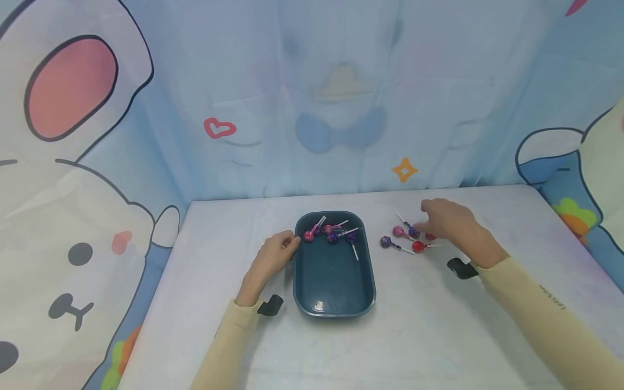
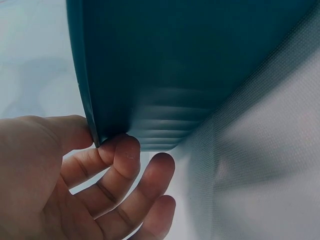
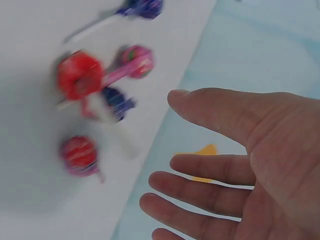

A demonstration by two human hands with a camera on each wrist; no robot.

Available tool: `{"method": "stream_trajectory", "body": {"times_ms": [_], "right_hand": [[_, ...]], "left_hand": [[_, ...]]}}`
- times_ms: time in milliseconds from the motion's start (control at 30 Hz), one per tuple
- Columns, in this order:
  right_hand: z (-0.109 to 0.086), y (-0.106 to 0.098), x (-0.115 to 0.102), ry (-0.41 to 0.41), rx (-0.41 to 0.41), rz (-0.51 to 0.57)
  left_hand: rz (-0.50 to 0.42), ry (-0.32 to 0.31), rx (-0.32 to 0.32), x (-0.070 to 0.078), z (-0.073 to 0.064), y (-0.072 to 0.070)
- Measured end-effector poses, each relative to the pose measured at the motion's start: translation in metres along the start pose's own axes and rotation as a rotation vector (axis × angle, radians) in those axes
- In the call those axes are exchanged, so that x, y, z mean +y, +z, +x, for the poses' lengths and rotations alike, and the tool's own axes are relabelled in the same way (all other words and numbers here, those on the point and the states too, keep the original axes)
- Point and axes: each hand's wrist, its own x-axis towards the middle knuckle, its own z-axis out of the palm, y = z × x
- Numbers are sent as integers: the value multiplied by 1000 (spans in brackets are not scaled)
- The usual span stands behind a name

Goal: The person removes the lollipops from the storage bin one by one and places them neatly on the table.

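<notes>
Round-headed, in glossy pink, red and purple wrappers on thin sticks, mostly white: lollipops in two groups. On the right of the bench, a loose cluster: a pink lollipop; just to its right a dark purple lollipop, stick toward the far left; on the near side a bright red lollipop, stick to the right; at the left end a second purple lollipop, stick toward the near right; at the right end a second red lollipop, partly hidden in the head view by the right hand. Over this end of the cluster, that hand with fingers extended, thumb apart, holding nothing.

In the middle of the bench, a dark teal tray with rounded corners, pinched by the rim on its far left side between thumb and curled forefinger of the left hand. Bunched in its far part, pink lollipops and purple lollipops, sticks at mixed angles.

On the wrappers, patterning too blurred to read. On the right sleeve, small dark lettering, apparently opening with "Let's", remainder unclear.
</notes>
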Motion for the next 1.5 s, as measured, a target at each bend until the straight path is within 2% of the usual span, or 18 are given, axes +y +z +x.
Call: {"method": "stream_trajectory", "body": {"times_ms": [433, 700, 933, 1167, 1500], "right_hand": [[-8, -29, -60, -129, 105, -58], [-7, -37, -99, -240, 192, -107], [-6, -33, -128, -358, 252, -171], [-3, -20, -153, -383, 235, -212], [1, 1, -170, -444, 206, -239]], "left_hand": [[-4, 12, 5, 1, 2, -1], [3, 6, -1, -4, 4, 0], [-4, 8, 1, -4, 4, -1], [-3, 8, 1, -2, 3, -1], [-4, 14, 2, -1, 3, 0]]}}
